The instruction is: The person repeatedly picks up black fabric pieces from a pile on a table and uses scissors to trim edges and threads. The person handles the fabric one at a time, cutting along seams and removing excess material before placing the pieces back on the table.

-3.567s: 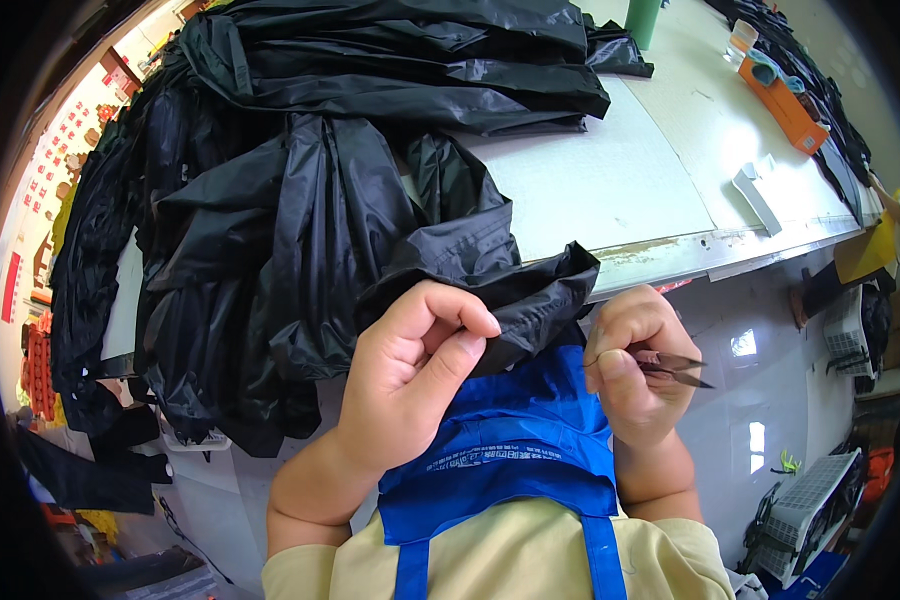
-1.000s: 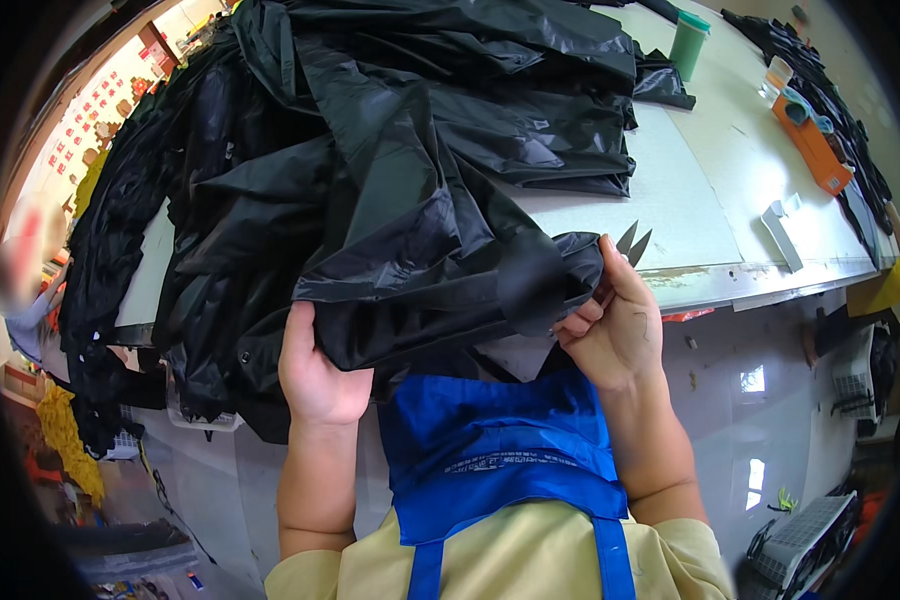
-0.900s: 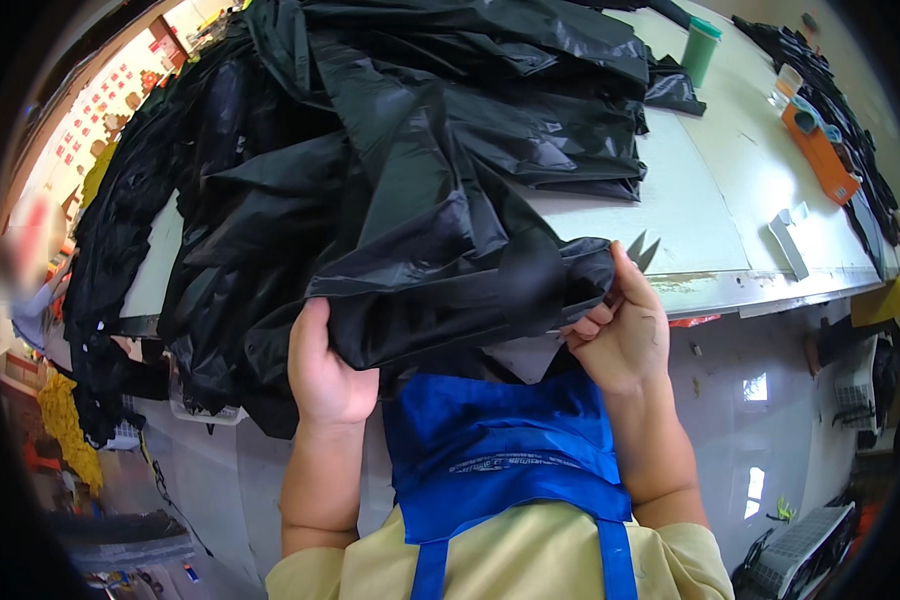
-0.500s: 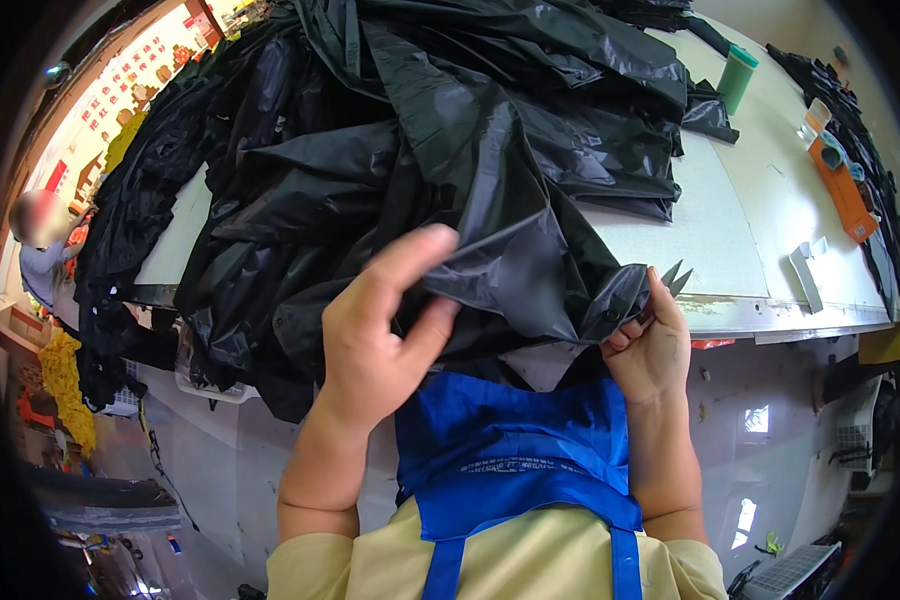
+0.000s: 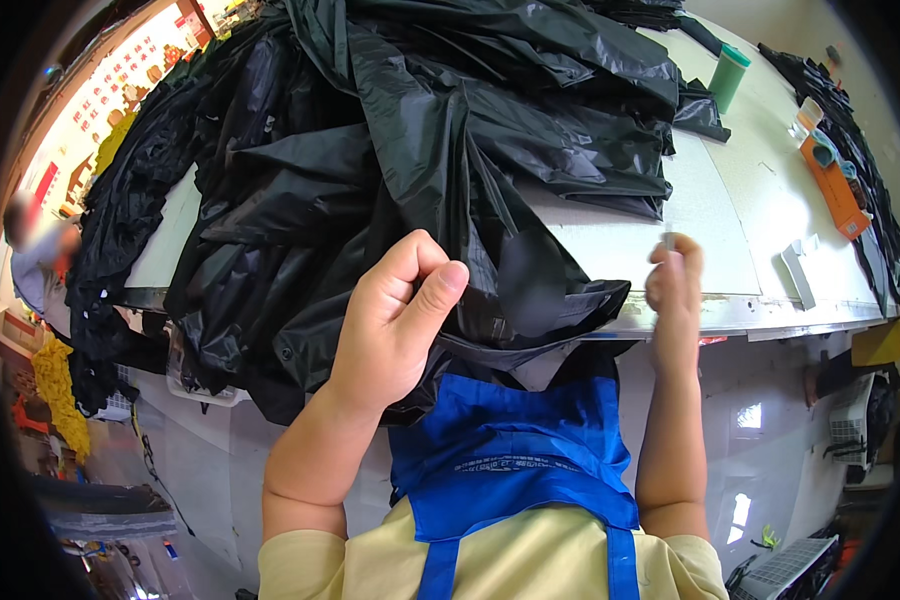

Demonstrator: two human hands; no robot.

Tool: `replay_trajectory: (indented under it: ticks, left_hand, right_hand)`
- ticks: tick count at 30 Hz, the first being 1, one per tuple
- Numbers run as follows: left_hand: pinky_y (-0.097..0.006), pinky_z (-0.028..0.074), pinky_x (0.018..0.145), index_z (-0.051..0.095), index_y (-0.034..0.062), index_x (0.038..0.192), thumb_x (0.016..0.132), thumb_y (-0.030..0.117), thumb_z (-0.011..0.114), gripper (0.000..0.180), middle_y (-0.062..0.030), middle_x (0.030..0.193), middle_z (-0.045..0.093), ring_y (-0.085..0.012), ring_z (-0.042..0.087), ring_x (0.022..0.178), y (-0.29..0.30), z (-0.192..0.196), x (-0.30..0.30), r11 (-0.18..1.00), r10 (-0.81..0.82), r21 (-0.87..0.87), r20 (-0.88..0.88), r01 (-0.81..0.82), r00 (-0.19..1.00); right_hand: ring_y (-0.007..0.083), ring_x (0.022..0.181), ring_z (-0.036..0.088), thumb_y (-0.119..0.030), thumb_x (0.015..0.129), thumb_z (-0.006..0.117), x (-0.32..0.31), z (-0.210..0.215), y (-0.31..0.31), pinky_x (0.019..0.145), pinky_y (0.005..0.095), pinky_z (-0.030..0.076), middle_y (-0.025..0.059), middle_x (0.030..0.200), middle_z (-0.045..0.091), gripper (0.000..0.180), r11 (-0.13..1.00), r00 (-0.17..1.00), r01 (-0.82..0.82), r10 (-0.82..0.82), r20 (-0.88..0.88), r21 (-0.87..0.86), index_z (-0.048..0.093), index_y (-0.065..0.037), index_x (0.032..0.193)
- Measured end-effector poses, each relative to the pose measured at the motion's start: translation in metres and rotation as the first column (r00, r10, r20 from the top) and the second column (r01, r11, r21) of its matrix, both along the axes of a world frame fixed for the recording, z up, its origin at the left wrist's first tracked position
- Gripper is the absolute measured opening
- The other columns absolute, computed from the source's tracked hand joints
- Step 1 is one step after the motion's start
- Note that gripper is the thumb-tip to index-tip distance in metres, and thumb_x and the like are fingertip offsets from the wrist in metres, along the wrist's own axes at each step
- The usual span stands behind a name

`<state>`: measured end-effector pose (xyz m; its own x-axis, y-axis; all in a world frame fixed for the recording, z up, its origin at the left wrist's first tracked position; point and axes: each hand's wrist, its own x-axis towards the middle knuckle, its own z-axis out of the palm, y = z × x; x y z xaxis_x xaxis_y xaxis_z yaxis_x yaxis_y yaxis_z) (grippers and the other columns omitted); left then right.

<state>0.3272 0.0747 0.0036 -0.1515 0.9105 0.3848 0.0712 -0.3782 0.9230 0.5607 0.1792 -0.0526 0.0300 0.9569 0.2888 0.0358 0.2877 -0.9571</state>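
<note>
Glossy black fabric (image 5: 415, 130) lies heaped over the table and hangs over its front edge towards me. My left hand (image 5: 395, 325) is closed on a fold of this fabric at the near edge, thumb on top and fingers curled under. The fabric's loose corner (image 5: 605, 300) spreads to the right of that hand. Raised over the table edge, apart from the fabric, my right hand (image 5: 675, 275) is closed and blurred by motion. A small metal tip of thread snips (image 5: 668, 240) shows above its fingers; the rest is hidden in the hand.
On the white table (image 5: 705, 225) stand a green lidded cup (image 5: 728, 78) and an orange box (image 5: 832, 190). A folded pale card (image 5: 798, 275) lies near the right front edge. More black fabric (image 5: 120, 230) hangs at the left, where another person (image 5: 38, 255) is.
My right hand has let go of the fabric corner and moved up and right with the snips. The corner has dropped. My left hand has closed on the fabric.
</note>
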Motion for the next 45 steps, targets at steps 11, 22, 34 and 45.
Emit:
replay_trajectory:
  ticks: [11, 22, 34, 45]
  left_hand:
    - [-0.022, 0.043, 0.074, 0.047, 0.0019, 0.094, 0.091, 0.009, 0.062, 0.017, -0.0023, 0.089, 0.048, -0.0062, 0.047, 0.076, -0.007, 0.005, 0.02, 0.994, 0.102, -0.024, -0.073, -0.104, 0.992]
    - [-0.018, 0.04, 0.071, 0.05, 0.0042, 0.097, 0.093, 0.009, 0.059, 0.011, 0.0016, 0.083, 0.048, -0.0041, 0.045, 0.074, -0.005, 0.001, 0.014, 0.983, 0.071, -0.178, 0.126, -0.048, 0.989]
    - [-0.016, 0.033, 0.066, 0.051, 0.0056, 0.101, 0.094, 0.007, 0.055, 0.007, 0.0042, 0.083, 0.05, 0.0001, 0.041, 0.072, -0.002, -0.001, 0.01, 0.954, -0.039, -0.256, 0.414, 0.158, 0.909]
    - [-0.016, 0.035, 0.068, 0.051, 0.0054, 0.101, 0.095, 0.008, 0.055, 0.007, 0.0039, 0.084, 0.05, 0.0, 0.044, 0.073, -0.003, -0.006, 0.008, 0.944, -0.039, -0.286, 0.399, 0.165, 0.916]
  right_hand:
    - [0.0228, 0.067, 0.059, -0.006, 0.06, 0.082, -0.027, 0.052, -0.063, 0.06, 0.0316, 0.045, 0.0082, 0.08, 0.062, 0.032, 0.827, 0.891, -0.307, 0.077, 0.446, 0.47, 0.064, -0.003, 0.087]
    - [0.0162, 0.07, 0.06, 0.001, 0.058, 0.083, -0.028, 0.042, -0.052, 0.064, 0.0251, 0.049, 0.0085, 0.084, 0.064, 0.033, 0.892, 0.966, -0.257, 0.228, 0.122, 0.37, 0.065, -0.001, 0.085]
    - [0.0175, 0.068, 0.057, -0.012, 0.058, 0.082, -0.027, 0.039, -0.027, 0.063, 0.0294, 0.038, 0.0013, 0.081, 0.065, 0.031, 0.68, 0.888, -0.428, 0.193, 0.417, 0.595, 0.066, -0.009, 0.084]
    - [0.0167, 0.066, 0.056, -0.013, 0.059, 0.083, -0.032, 0.035, -0.021, 0.062, 0.0295, 0.038, 0.0021, 0.082, 0.064, 0.028, 0.612, 0.865, -0.491, 0.253, 0.434, 0.62, 0.065, -0.009, 0.08]
